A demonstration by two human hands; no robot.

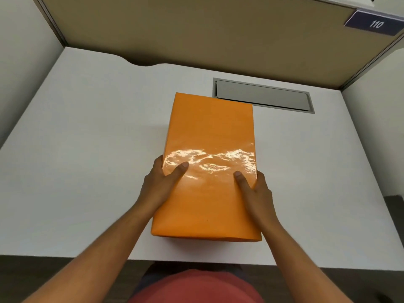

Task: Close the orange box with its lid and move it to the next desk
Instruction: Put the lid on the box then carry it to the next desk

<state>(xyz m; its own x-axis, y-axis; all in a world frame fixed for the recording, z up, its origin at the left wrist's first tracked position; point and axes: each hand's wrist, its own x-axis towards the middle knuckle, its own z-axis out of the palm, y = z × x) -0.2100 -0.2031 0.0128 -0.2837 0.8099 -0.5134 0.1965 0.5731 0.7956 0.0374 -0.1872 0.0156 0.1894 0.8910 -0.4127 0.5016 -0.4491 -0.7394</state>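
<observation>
The orange box (209,132) stands in the middle of the white desk (87,149), its glossy orange lid on top and covering it. My left hand (161,182) grips the box's left side with the thumb lying on the lid. My right hand (255,189) grips the right side the same way, thumb on top. The fingers of both hands are hidden behind the box's sides. I cannot tell whether the box rests on the desk or is slightly lifted.
A grey cable hatch (264,96) is set into the desk just behind the box. Beige partition walls (196,36) enclose the desk at the back and sides, with a blue sign (375,24) reading 110 at the upper right.
</observation>
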